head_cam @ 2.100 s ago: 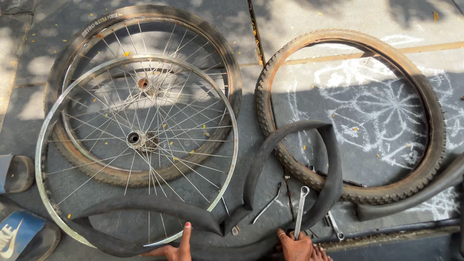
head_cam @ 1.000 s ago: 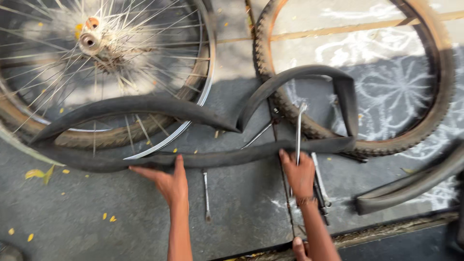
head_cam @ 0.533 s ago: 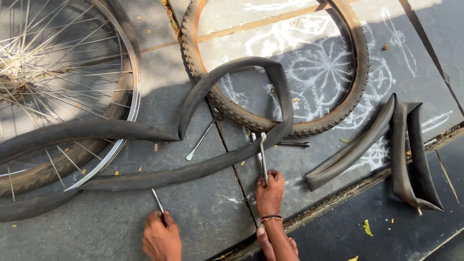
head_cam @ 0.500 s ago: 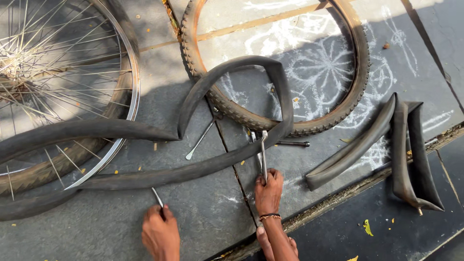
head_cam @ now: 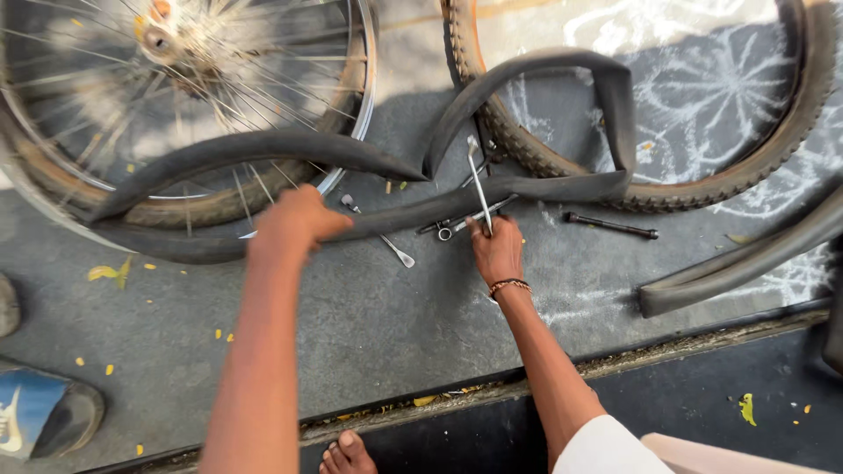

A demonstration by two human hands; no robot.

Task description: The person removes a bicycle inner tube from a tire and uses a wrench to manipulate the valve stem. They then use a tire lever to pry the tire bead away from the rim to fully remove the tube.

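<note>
Head view: the left hand (head_cam: 294,219) presses flat on the black tube (head_cam: 263,149); the right hand (head_cam: 496,250) has fingers clamped round a metal tool (head_cam: 479,180), ready.

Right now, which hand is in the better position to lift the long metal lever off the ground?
The right hand, probably. Its fingers already touch the lower end of the metal lever. The left hand rests further away on the black inner tube, and the tube lies between it and the lever.

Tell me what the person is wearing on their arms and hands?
Both arms are bare. The right hand has a thin beaded bracelet at the wrist and a white sleeve near the shoulder. The left hand wears nothing, no gloves.
</note>
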